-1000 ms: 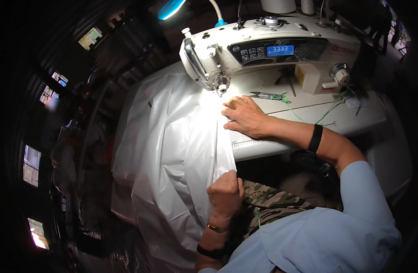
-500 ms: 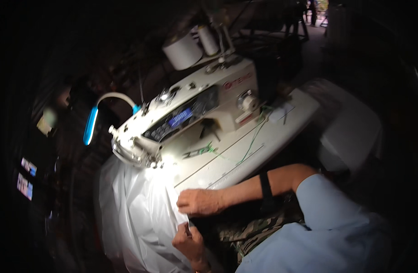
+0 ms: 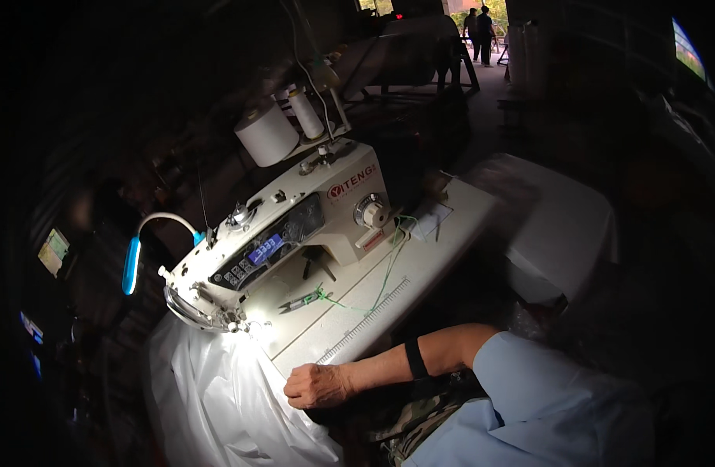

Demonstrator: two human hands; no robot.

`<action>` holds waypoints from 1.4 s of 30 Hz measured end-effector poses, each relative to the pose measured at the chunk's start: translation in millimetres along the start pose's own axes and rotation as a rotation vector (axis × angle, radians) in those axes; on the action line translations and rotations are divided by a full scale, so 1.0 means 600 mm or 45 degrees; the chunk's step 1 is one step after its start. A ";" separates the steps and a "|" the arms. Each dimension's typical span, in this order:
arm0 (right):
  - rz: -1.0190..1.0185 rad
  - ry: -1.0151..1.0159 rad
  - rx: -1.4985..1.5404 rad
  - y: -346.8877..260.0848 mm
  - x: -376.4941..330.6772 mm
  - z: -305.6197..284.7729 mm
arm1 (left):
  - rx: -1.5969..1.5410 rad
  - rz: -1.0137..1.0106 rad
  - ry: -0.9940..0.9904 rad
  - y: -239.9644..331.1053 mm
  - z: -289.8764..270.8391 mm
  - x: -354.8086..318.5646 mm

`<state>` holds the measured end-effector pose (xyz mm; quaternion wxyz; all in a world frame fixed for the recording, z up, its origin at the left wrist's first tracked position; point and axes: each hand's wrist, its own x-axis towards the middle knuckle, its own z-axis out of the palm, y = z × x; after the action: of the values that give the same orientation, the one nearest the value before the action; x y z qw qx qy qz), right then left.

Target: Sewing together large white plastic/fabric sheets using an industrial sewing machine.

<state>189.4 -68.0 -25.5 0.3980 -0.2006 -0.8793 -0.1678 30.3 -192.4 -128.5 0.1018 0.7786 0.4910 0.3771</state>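
White sheet fabric (image 3: 217,397) hangs in loose folds from the needle end of a cream sewing machine (image 3: 338,191), lit brightly there. At the fabric's right edge, beside the table's front edge, my right hand (image 3: 314,385) is closed on it with the fingers curled; the fingertips are partly hidden. My left hand is out of the picture. On the machine bed, a small pair of thread snips (image 3: 299,303) lies tied to a green cord (image 3: 382,284). The presser foot area is washed out by glare.
A blue lamp (image 3: 131,265) on a bent neck stands left of the machine. A large thread cone (image 3: 265,136) and a thinner spool (image 3: 305,113) stand behind it. A pale covered surface (image 3: 563,222) lies right of the sewing table (image 3: 451,226). Two people (image 3: 479,35) stand in the far doorway.
My left hand, earlier at the fabric below my right hand, has left the picture. The view has shifted, so the machine sits lower and farther left. My right hand stays at the fabric edge.
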 end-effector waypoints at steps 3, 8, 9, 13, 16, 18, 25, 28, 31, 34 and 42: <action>0.028 0.052 0.044 0.000 0.001 0.000 | 0.075 -0.249 0.153 -0.009 -0.038 0.034; 0.025 0.027 0.040 0.001 0.002 -0.001 | 0.126 -0.326 0.228 0.041 -0.131 0.116; 0.042 0.000 0.030 0.000 0.003 -0.001 | 0.138 -0.323 0.224 0.048 -0.145 0.127; 0.057 0.041 0.047 -0.007 0.006 0.002 | 0.181 -0.284 0.182 0.063 -0.180 0.155; 0.100 0.055 0.029 -0.009 0.009 0.004 | 0.180 -0.233 0.096 0.076 -0.196 0.146; 0.140 0.041 0.042 -0.009 0.009 0.003 | 0.148 -0.200 -0.031 0.090 -0.202 0.125; 0.145 0.061 0.031 -0.013 0.005 0.002 | 0.076 -0.200 -1.323 0.133 -0.201 0.039; 0.107 0.042 0.027 -0.012 0.006 0.002 | -0.024 -0.153 -1.171 0.157 -0.186 0.020; 0.099 0.070 0.020 -0.011 0.006 0.003 | -0.301 0.008 -0.411 0.177 -0.163 0.008; 0.086 0.074 0.013 -0.010 0.003 0.006 | 0.279 0.220 0.226 0.171 -0.137 0.020; 0.007 0.064 -0.052 -0.008 -0.003 0.019 | 0.951 0.077 0.221 0.129 -0.117 0.101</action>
<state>181.2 -67.3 -34.4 0.4162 -0.2069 -0.8649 -0.1896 49.5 -194.8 -9.0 -0.2419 0.7415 0.5782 0.2396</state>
